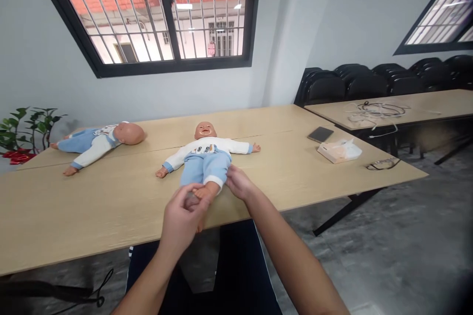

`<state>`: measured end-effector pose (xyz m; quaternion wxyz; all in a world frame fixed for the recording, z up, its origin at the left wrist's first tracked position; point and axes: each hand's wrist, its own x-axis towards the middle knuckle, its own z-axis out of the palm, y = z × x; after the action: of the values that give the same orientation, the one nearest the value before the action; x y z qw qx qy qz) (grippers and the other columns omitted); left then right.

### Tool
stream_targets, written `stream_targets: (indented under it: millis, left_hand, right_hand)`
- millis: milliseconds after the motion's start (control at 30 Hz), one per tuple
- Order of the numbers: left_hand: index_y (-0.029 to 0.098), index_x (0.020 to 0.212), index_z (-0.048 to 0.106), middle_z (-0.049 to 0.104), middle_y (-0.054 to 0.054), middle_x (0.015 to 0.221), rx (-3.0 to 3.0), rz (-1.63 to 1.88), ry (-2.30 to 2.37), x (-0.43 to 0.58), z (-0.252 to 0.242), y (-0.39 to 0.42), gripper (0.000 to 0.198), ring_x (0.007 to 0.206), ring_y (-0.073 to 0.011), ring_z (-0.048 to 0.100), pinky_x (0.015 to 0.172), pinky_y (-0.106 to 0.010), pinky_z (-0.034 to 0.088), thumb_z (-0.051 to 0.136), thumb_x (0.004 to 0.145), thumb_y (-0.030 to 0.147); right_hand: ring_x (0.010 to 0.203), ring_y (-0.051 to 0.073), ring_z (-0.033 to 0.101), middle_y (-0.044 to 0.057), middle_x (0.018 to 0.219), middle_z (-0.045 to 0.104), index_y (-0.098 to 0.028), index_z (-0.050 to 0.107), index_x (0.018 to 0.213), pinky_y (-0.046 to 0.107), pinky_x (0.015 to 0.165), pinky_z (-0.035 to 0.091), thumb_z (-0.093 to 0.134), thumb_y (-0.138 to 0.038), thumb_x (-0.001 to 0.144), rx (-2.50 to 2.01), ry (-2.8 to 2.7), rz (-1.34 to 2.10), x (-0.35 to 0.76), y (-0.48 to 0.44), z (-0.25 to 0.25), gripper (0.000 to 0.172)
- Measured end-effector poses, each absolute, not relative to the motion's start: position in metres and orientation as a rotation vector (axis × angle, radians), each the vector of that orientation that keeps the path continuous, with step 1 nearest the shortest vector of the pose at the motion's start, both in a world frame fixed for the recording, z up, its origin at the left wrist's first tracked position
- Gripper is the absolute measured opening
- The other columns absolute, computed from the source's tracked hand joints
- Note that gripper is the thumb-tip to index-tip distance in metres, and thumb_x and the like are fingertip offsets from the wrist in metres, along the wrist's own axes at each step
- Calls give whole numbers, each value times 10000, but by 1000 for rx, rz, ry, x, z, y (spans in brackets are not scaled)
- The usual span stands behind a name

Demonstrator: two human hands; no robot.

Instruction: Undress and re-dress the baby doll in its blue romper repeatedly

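Observation:
A baby doll [205, 153] in a white top and light blue trousers lies on its back near the front edge of a long wooden table [111, 197], head away from me. My left hand [183, 219] is closed around the doll's feet at the table edge. My right hand [238, 182] pinches the cuff of the doll's trouser leg, just right of the feet. A second doll [99, 142] in the same clothes lies on its side at the back left, apart from both hands.
A dark phone [320, 134], a tissue pack [338, 151] and glasses [382, 163] lie at the table's right end. A second table [424, 103] with cables stands to the right, black chairs [369, 83] behind it. A plant [25, 130] is at far left.

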<state>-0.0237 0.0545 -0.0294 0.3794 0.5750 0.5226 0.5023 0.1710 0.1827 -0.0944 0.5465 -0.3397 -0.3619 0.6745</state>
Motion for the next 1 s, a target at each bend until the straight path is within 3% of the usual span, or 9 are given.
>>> stream_targets:
  millis: [100, 233, 400, 500, 600, 733, 900, 1000]
  left_hand:
    - [174, 1191, 703, 770, -50, 942, 1263, 1377, 1284, -41, -17, 65, 520, 766, -170, 726, 724, -269, 618, 806, 829, 533]
    - [163, 1122, 738, 759, -58, 1041, 1141, 1483, 1226, -60, -6, 73, 547, 829, -172, 726, 766, -279, 645, 867, 757, 551]
    - [157, 1076, 754, 750, -65, 1079, 1160, 1458, 1251, -78, -2, 71, 528, 855, -177, 717, 758, -274, 654, 881, 745, 547]
    - [166, 1113, 746, 761, -68, 1098, 1191, 1433, 1281, -87, -4, 65, 534, 840, -176, 721, 769, -284, 656, 875, 758, 545]
    - [165, 1133, 743, 767, -62, 1048, 1187, 1405, 1306, -92, -8, 61, 544, 822, -177, 721, 763, -286, 652, 877, 759, 537]
    - [149, 1102, 748, 767, -68, 1058, 1059, 1474, 1285, -88, -8, 61, 553, 879, -192, 725, 773, -286, 643, 893, 731, 532]
    - [143, 1072, 748, 772, -67, 1051, 878, 1568, 1147, -79, 7, 73, 527, 863, -181, 745, 762, -272, 626, 879, 733, 525]
    - [155, 1006, 746, 770, -46, 1039, 866, 1585, 1071, -75, 18, 80, 429, 912, -184, 757, 807, -277, 627, 854, 763, 492]
  right_hand:
    - [910, 154, 697, 63, 1061, 743, -196, 659, 1055, 311, 910, 593, 727, -246, 839, -870, -973, 1504, 161, 187, -98, 232]
    - [774, 137, 634, 30, 911, 697, -201, 615, 977, 296, 794, 585, 734, -364, 848, -995, -1048, 1373, 155, 190, -103, 239]
    - [697, 157, 598, 7, 866, 638, -231, 560, 1017, 258, 575, 511, 619, -328, 921, -1245, -1121, 1089, 159, 210, -107, 148]
    - [609, 157, 575, 7, 870, 608, -233, 535, 1038, 269, 522, 476, 541, -282, 953, -1401, -1141, 948, 170, 231, -105, 99]
    - [631, 175, 588, 36, 907, 633, -213, 542, 1059, 311, 612, 508, 515, -260, 960, -1528, -1163, 813, 180, 248, -102, 114]
    - [904, 246, 643, 96, 1011, 687, -188, 585, 1065, 361, 857, 514, 542, -296, 950, -1578, -1264, 698, 185, 251, -101, 163]
    - [880, 256, 667, 74, 896, 745, -191, 669, 887, 373, 912, 516, 427, -242, 948, -1414, -1548, 837, 191, 235, -98, 255]
    - [1003, 252, 683, 59, 1055, 786, -192, 724, 966, 363, 987, 509, 539, -130, 830, -1264, -1698, 903, 191, 224, -93, 238]
